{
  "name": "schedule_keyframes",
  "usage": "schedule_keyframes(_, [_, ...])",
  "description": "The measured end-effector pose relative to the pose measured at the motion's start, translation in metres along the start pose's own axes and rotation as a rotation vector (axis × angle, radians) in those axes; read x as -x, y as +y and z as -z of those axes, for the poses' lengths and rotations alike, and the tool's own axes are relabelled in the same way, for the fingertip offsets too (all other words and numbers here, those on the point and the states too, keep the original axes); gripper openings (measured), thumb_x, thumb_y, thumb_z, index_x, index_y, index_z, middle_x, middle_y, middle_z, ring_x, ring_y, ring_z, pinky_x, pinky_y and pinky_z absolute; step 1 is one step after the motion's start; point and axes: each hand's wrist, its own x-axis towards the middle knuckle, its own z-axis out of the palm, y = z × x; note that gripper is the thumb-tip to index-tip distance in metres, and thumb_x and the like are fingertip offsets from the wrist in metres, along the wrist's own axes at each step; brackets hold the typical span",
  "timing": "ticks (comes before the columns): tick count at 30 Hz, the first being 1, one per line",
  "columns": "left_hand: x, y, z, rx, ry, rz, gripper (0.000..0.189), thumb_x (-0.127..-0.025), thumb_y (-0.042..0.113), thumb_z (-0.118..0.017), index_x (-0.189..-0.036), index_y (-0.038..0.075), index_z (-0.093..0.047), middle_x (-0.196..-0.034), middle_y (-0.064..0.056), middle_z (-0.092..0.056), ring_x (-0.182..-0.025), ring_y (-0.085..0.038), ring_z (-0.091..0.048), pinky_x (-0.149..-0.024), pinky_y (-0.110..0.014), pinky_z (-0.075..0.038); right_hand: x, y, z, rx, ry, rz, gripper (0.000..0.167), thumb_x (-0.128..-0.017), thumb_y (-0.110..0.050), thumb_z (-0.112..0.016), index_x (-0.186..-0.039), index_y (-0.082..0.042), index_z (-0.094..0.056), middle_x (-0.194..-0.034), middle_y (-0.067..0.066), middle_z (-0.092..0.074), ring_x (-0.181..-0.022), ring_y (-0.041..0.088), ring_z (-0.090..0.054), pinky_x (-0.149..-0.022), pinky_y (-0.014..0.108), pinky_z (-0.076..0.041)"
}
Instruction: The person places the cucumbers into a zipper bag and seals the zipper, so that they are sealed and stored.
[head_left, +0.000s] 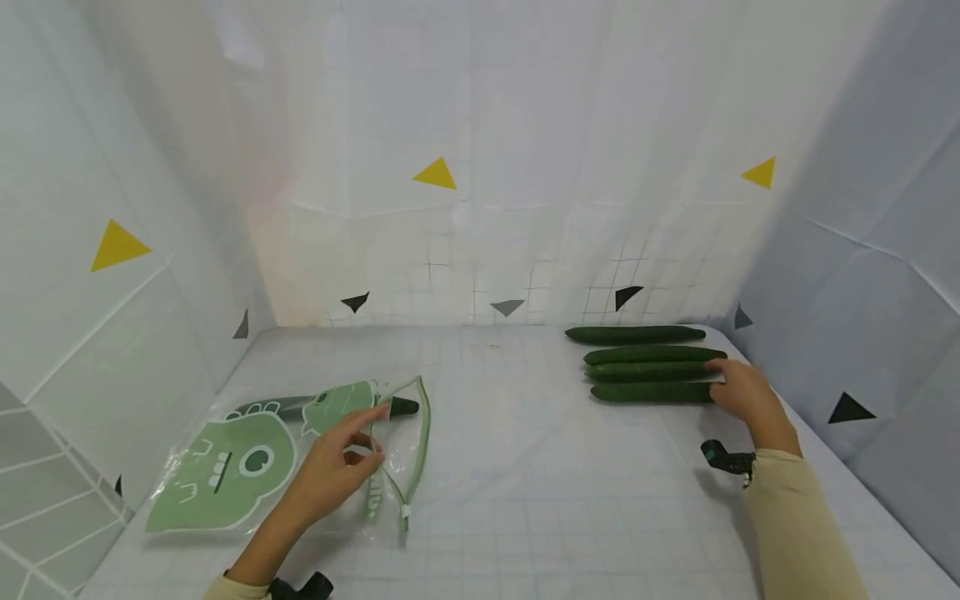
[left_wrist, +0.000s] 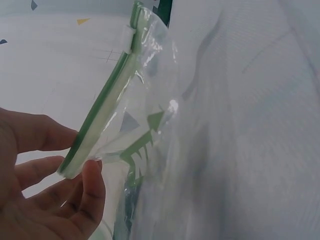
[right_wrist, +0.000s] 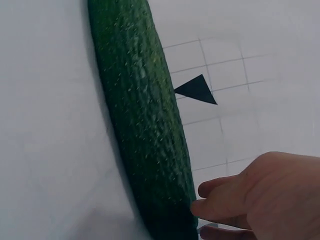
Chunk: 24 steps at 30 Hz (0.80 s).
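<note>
A clear zip bag [head_left: 258, 467] with a green cartoon print lies at the left of the table, its green-edged mouth facing right. Inside it is a cucumber [head_left: 405, 406], whose dark end shows at the mouth. My left hand [head_left: 337, 467] pinches the bag's green zip edge [left_wrist: 95, 117] between thumb and fingers. To the right, my right hand [head_left: 750, 400] reaches over the right ends of several cucumbers, its fingertips right at them. The nearest cucumber [head_left: 652, 392] fills much of the right wrist view, where a fingertip [right_wrist: 200, 207] meets its side.
Behind the cucumbers at my right hand, another cucumber [head_left: 636, 335] lies apart near the back edge. The white, faintly gridded table cover [head_left: 525, 467] spans between both hands. White sheets [head_left: 585, 125] with yellow and black triangles stand around three sides. Each wrist carries a small black device.
</note>
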Motion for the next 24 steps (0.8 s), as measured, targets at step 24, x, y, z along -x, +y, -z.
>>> schedule_keyframes(24, [0.0, -0.001, 0.0, 0.025, -0.002, -0.001, 0.064, -0.091, -0.007, -0.071, -0.15, 0.016, -0.057, -0.144, -0.011, -0.058, -0.102, -0.029, -0.068, -0.078, -0.033, -0.06, 0.003, 0.045, -0.008, 0.027, -0.085, 0.054, 0.067, -0.087, -0.027, -0.086, -0.132, 0.014, -0.057, -0.129, 0.043, -0.053, -0.119, 0.062, -0.047, -0.096, 0.075, -0.041])
